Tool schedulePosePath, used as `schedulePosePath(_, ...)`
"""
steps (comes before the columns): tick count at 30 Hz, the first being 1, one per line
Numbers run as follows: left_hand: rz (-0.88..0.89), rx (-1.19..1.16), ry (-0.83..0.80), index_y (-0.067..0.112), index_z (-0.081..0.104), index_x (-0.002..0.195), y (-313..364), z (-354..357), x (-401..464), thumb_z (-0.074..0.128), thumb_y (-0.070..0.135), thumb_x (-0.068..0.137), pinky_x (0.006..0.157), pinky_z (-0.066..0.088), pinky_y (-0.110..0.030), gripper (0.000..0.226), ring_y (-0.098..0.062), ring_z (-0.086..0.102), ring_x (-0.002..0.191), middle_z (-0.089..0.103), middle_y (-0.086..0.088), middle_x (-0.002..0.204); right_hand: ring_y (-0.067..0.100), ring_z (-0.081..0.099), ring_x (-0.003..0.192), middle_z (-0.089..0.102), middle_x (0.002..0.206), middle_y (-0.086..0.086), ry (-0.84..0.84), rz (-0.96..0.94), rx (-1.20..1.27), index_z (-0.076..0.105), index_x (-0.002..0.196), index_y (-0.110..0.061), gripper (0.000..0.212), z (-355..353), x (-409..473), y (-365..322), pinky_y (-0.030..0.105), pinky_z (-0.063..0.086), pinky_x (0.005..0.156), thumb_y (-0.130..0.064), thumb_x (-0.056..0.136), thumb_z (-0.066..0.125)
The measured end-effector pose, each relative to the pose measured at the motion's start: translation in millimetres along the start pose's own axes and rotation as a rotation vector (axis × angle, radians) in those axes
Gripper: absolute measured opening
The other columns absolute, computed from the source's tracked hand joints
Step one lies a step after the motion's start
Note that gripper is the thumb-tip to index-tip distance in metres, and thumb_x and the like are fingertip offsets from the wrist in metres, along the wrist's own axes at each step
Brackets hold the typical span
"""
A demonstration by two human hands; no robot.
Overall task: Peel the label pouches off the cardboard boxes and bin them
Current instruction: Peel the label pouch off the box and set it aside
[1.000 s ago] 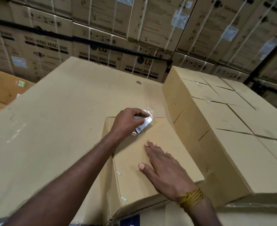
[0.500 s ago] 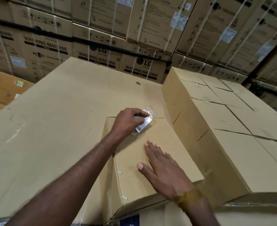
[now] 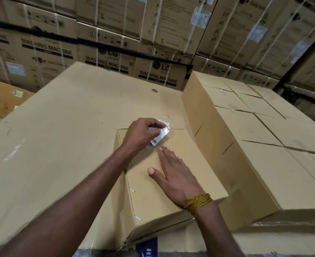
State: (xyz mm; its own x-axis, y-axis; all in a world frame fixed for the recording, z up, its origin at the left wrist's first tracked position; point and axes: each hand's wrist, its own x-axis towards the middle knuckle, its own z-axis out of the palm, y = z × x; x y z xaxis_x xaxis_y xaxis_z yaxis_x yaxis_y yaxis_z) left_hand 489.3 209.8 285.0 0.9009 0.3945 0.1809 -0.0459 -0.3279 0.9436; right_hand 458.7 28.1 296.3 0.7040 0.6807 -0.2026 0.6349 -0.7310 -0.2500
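One pouch (image 3: 159, 134) is in my left hand (image 3: 140, 134), pinched between thumb and fingers at the far end of the small box (image 3: 171, 175) top; I can't tell how much of it is yet free of the card. It looks thin, clear and limp, with a printed slip inside, so I judge it light, crinkly and liable to tear or stretch if yanked; best held at a loose corner and drawn back low along the surface. My right hand (image 3: 173, 179) lies flat, fingers straight, pressing the box top just behind the pouch and holding nothing. Around it: a big flat box (image 3: 60, 136) to the left, a taller taped stack (image 3: 260, 145) to the right, washing-machine cartons (image 3: 104, 56) behind. No bin shows.
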Motion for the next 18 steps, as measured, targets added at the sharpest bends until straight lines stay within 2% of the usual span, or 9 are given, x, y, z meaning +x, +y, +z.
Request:
schedulePosePath(4, -0.006, -0.008, 0.004, 0.028, 0.079, 0.101, -1.0, 2.8, 0.3, 0.062, 0.012, 0.087, 0.058, 0.041, -0.013, 0.027, 0.017, 0.058, 0.074, 0.071, 0.02, 0.096, -0.008, -0.028, 0.141, -0.034, 0.154, -0.027, -0.087, -0.034, -0.01, -0.021, 0.152, -0.037, 0.085, 4.6, -55.6, 1.3, 0.025, -0.009, 0.121, -0.079, 0.082, 0.001)
schedulePosePath(6, 0.005, 0.014, 0.004, 0.028, 0.079, 0.101, -0.8, 2.0, 1.0, 0.062, 0.012, 0.087, 0.056, 0.04, -0.01, 0.027, 0.019, 0.057, 0.073, 0.07, 0.022, 0.091, -0.011, -0.03, 0.139, -0.036, 0.151, -0.031, -0.124, -0.035, -0.014, -0.024, 0.15, -0.041, 0.082, 2.4, -61.1, 5.4, 0.024, -0.011, 0.119, -0.079, 0.081, -0.001)
schedulePosePath(8, 0.011, 0.036, 0.002, 0.028, 0.079, 0.102, -1.1, 0.9, 1.3, 0.062, 0.012, 0.087, 0.057, 0.043, -0.011, 0.027, 0.019, 0.057, 0.071, 0.069, 0.024, 0.087, -0.008, -0.027, 0.142, -0.032, 0.154, -0.029, -0.133, -0.047, -0.029, -0.02, 0.152, -0.04, 0.083, -0.3, -45.6, 8.5, 0.024, -0.01, 0.12, -0.078, 0.081, 0.0)
schedulePosePath(11, 0.016, 0.054, -0.007, 0.028, 0.079, 0.102, -2.9, 1.2, 2.1, 0.063, 0.013, 0.087, 0.062, 0.048, -0.019, 0.026, 0.014, 0.058, 0.072, 0.072, 0.018, 0.094, 0.002, -0.016, 0.149, -0.02, 0.162, -0.018, -0.071, -0.037, -0.005, -0.01, 0.157, -0.032, 0.083, -5.6, -4.7, 16.9, 0.028, -0.007, 0.122, -0.073, 0.088, 0.007)
schedulePosePath(14, 0.025, 0.051, -0.003, 0.027, 0.079, 0.101, -3.5, 1.0, 2.4, 0.065, 0.013, 0.087, 0.061, 0.045, -0.014, 0.025, 0.014, 0.061, 0.075, 0.073, 0.017, 0.097, 0.009, -0.012, 0.151, -0.015, 0.165, -0.008, -0.021, 0.021, -0.005, -0.007, 0.159, -0.025, 0.079, -6.6, 17.5, 16.0, 0.029, -0.006, 0.121, -0.067, 0.096, 0.016)
schedulePosePath(16, 0.02, 0.016, 0.001, 0.027, 0.079, 0.101, -3.4, 1.2, 2.3, 0.065, 0.012, 0.087, 0.059, 0.045, -0.009, 0.025, 0.014, 0.062, 0.079, 0.074, 0.017, 0.1, 0.009, -0.015, 0.151, -0.017, 0.164, -0.008, -0.01, -0.019, -0.054, -0.008, 0.159, -0.025, 0.082, 0.3, 5.9, 5.0, 0.031, -0.007, 0.122, -0.07, 0.093, 0.015)
schedulePosePath(18, 0.015, 0.017, 0.005, 0.028, 0.079, 0.1, -2.8, 1.6, 2.7, 0.065, 0.012, 0.087, 0.06, 0.045, -0.011, 0.025, 0.017, 0.06, 0.077, 0.073, 0.019, 0.097, 0.003, -0.022, 0.148, -0.022, 0.162, -0.016, -0.031, -0.139, -0.072, -0.01, 0.157, -0.033, 0.084, 5.7, -18.4, -6.6, 0.03, -0.01, 0.122, -0.075, 0.087, 0.008)
